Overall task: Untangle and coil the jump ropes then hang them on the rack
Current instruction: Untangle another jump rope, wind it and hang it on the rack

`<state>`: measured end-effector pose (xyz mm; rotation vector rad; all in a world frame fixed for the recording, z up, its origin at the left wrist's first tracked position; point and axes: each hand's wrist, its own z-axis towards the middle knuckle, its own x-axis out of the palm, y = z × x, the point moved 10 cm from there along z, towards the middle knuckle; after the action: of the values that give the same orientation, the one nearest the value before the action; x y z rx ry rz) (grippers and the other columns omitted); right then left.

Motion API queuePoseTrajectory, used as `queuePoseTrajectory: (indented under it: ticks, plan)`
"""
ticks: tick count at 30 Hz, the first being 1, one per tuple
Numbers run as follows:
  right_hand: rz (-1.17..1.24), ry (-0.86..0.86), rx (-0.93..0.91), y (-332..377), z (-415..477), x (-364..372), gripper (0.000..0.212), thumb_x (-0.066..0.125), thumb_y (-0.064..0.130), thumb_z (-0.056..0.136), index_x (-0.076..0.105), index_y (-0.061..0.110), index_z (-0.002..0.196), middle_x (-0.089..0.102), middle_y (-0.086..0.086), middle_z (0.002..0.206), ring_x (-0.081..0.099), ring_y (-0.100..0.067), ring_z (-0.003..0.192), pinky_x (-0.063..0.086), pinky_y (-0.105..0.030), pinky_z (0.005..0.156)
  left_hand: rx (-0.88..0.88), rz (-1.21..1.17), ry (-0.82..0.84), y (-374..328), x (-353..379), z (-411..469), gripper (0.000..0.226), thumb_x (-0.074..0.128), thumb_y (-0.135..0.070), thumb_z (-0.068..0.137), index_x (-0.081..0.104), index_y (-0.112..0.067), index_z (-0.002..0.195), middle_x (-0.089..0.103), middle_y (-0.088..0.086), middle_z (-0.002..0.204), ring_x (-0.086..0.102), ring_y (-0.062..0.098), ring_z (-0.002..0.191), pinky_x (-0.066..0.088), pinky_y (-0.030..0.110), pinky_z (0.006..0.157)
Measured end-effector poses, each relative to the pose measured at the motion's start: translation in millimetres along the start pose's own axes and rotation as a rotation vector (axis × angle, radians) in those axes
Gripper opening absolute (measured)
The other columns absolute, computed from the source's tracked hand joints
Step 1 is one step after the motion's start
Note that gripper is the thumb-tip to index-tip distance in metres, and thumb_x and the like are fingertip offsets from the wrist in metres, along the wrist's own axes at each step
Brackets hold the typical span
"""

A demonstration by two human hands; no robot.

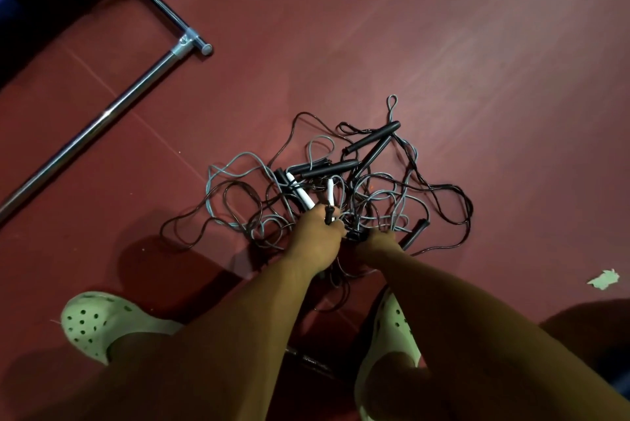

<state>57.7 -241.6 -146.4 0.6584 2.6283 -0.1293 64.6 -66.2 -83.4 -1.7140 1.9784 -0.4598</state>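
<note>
A tangled heap of jump ropes (341, 188) lies on the dark red floor, grey cords and thin black cords knotted together. Several black handles (371, 139) stick out at the top of the heap. My left hand (318, 236) grips two white-and-black handles (301, 194) at the near side of the pile. My right hand (380, 238) reaches into the cords beside it, fingers curled into the tangle next to another black handle (414, 233); what it holds is hidden.
The chrome rack's base bars (102, 117) lie on the floor at the upper left, with a joint (191, 42) where two tubes meet. My feet in pale clogs (99, 321) stand below the pile. A scrap of paper (603, 279) lies at the right.
</note>
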Motion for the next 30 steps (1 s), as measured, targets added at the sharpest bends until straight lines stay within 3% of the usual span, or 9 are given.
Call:
queuePoseTrajectory:
  ticks: [3,7,13,16,18,21,24,27,30]
  plan:
    - [0.058,-0.166,0.023,-2.2,-2.4,-13.0,0.046,0.051,0.026,0.087,0.058,0.014,0.131,0.052,-0.015,0.136,0.055,-0.041,0.123,0.048,-0.047,0.104,-0.001,-0.047,-0.029,7.2,-8.5,1.8,0.006,0.056,-0.027,0.087,0.062,-0.029,0.090,0.074,0.013,0.095,0.062,0.026,0.073,0.055,0.043,0.073]
    - [0.039,-0.441,-0.093,28.8,-52.4,-37.4,0.040,0.052,0.028,0.092,0.060,0.020,0.129,0.056,-0.010,0.130,0.057,-0.036,0.117,0.050,-0.045,0.095,0.030,-0.070,-0.080,8.8,-21.9,-7.0,0.018,0.059,-0.015,0.097,0.064,-0.028,0.086,0.073,0.004,0.084,0.065,0.023,0.076,0.058,0.051,0.084]
    - [0.244,-0.436,-0.346,88.3,-106.6,-24.0,0.043,0.055,0.018,0.091,0.065,0.030,0.131,0.057,-0.003,0.126,0.063,-0.027,0.111,0.050,-0.036,0.083,0.050,-0.078,-0.175,11.5,-54.7,-41.4,0.024,0.058,-0.009,0.098,0.065,-0.028,0.086,0.073,0.000,0.080,0.067,0.022,0.075,0.058,0.050,0.089]
    - [0.435,-0.445,-0.440,109.7,-139.7,-30.0,0.042,0.054,0.011,0.092,0.070,0.025,0.129,0.063,-0.005,0.121,0.063,-0.025,0.108,0.052,-0.034,0.086,0.103,-0.068,-0.233,5.2,-79.5,-66.6,0.018,0.058,-0.009,0.099,0.071,-0.022,0.100,0.074,0.001,0.095,0.069,0.023,0.090,0.057,0.043,0.091]
    - [0.605,-0.403,-0.458,119.0,-157.7,-35.1,0.039,0.053,0.007,0.093,0.072,0.018,0.125,0.072,-0.005,0.115,0.068,-0.022,0.099,0.054,-0.032,0.086,0.132,-0.053,-0.242,-1.1,-92.9,-86.4,0.022,0.056,-0.009,0.102,0.069,-0.014,0.120,0.071,-0.001,0.107,0.066,0.017,0.100,0.048,0.025,0.089]
    - [0.862,-0.237,-0.460,136.4,-181.0,-35.4,0.034,0.055,0.007,0.093,0.075,0.019,0.117,0.078,-0.005,0.095,0.069,-0.020,0.075,0.057,-0.035,0.071,0.191,-0.098,-0.199,-13.4,-106.4,-115.5,0.023,0.052,-0.006,0.104,0.066,-0.015,0.120,0.073,-0.002,0.109,0.067,0.010,0.096,0.048,0.015,0.083]
    - [1.078,-0.051,-0.444,154.4,-212.7,-34.3,0.026,0.056,0.002,0.096,0.073,0.014,0.111,0.076,-0.009,0.085,0.069,-0.026,0.074,0.058,-0.044,0.070,0.259,-0.113,-0.188,-28.4,-121.5,-146.8,0.029,0.051,-0.005,0.104,0.069,-0.020,0.121,0.076,-0.005,0.111,0.069,0.003,0.101,0.052,0.018,0.092]
    - [1.233,0.080,-0.500,170.6,-254.7,-40.1,0.024,0.053,-0.006,0.096,0.071,0.007,0.104,0.070,-0.011,0.076,0.063,-0.025,0.067,0.054,-0.037,0.066,0.331,-0.073,-0.224,-43.9,-138.7,-181.0,0.023,0.054,-0.022,0.105,0.069,-0.024,0.122,0.076,-0.008,0.111,0.069,0.010,0.109,0.052,0.033,0.101]
    - [1.313,0.132,-0.547,179.0,-289.5,-45.4,0.028,0.055,-0.007,0.097,0.065,0.005,0.121,0.069,-0.013,0.082,0.064,-0.019,0.060,0.054,-0.030,0.055,0.372,-0.070,-0.250,-54.0,-150.2,-219.6,0.019,0.054,-0.028,0.106,0.069,-0.024,0.117,0.075,-0.009,0.109,0.067,0.007,0.107,0.049,0.021,0.091]
